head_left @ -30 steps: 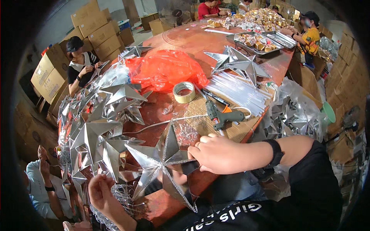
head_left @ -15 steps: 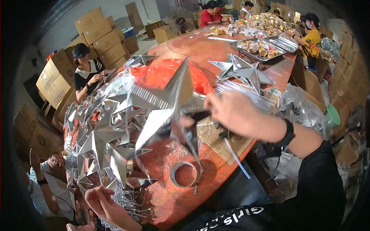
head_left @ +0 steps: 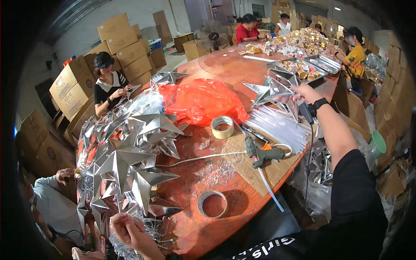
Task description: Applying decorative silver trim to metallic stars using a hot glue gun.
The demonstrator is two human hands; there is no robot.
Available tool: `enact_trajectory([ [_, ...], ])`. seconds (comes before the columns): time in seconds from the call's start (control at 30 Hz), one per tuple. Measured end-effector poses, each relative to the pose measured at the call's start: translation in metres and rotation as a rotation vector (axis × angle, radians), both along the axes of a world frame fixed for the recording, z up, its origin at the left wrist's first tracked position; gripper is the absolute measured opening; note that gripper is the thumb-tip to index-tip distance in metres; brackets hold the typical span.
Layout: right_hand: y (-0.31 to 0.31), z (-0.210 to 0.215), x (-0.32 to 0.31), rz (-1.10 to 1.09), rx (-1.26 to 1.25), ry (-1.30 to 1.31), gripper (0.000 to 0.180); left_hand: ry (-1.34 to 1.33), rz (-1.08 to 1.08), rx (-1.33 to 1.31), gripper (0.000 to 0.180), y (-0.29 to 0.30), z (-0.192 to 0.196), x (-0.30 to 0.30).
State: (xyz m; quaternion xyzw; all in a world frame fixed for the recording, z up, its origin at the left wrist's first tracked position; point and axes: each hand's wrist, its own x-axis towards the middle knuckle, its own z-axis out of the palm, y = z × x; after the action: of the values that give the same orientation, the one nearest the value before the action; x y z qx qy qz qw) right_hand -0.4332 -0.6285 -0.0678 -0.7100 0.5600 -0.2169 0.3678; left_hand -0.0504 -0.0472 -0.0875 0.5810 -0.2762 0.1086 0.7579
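Head view, right hand [head_left: 304, 93] on silver star [head_left: 273, 89], fingers hidden

Bright, even indoor light fills the room, with one ceiling lamp [head_left: 337, 8] glowing at the upper right. The foil stars [head_left: 130, 160] throw hard white glints and dark facets, and the red plastic bag [head_left: 199, 100] shines along its folds. Soft shadows sit under the tape rolls [head_left: 212, 203] on the desk [head_left: 216, 69]. A black fisheye rim closes the corners, and straight edges bow near it. The far people and cardboard boxes [head_left: 117, 43] look soft; the middle stays sharp
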Motion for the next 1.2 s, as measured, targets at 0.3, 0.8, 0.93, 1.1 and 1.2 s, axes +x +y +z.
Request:
enact_trajectory([
  [0.3,0.026,-0.005,-0.063,-0.326,-0.782,-0.039,0.053,-0.15,-0.052,0.228,0.017,-0.004,0.0,-0.005],
  [0.8,0.153,-0.204,-0.151,-0.537,-0.342,-0.428,0.097,0.271,0.028,-0.061,0.028,-0.025,0.014,-0.038],
  [0.93,0.149,-0.166,-0.129,-0.562,-0.116,-0.738,0.114,0.119,-0.132,-0.064,0.026,-0.007,0.001,-0.009],
  [1.1,0.155,-0.177,-0.189,-0.449,0.065,-0.848,0.035,0.239,-0.196,-0.162,0.025,-0.012,-0.009,-0.005],
  [1.2,0.222,-0.129,-0.16,-0.394,-0.063,-0.736,0.035,0.215,-0.271,-0.127,0.025,-0.007,-0.011,-0.003],
])
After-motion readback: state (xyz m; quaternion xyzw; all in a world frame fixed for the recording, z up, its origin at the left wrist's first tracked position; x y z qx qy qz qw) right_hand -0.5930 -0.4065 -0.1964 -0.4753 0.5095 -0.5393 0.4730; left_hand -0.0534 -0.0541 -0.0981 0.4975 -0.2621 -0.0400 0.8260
